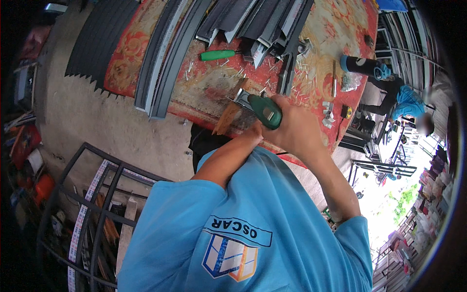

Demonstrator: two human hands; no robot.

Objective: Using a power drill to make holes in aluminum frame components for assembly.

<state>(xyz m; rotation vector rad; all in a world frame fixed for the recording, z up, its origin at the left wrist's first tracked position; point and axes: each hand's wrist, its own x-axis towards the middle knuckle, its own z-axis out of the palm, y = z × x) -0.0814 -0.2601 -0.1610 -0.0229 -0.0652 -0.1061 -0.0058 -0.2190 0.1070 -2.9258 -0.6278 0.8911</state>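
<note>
A red table [340, 19] is holding dark bars [177, 68]. Near its edge, the right hand [298, 125] is gripping a green tool [266, 113]; a steady hold should help. What the left hand [258, 130] is doing, one cannot tell.

Floor [73, 117] left of the bench [340, 24]: bare, grey-brown, dull. Bench top has a red-and-tan floral covering, visibly worn and stained. Lower left: dark barred metal frame [102, 212]. Upper right: long metal bars [413, 39], stacked close together. Daylight at right is strong, overexposed; green foliage [404, 202] visible within it. Pale piled goods [428, 194] along right rim, details indistinct. Left edge dim, cluttered.
</note>
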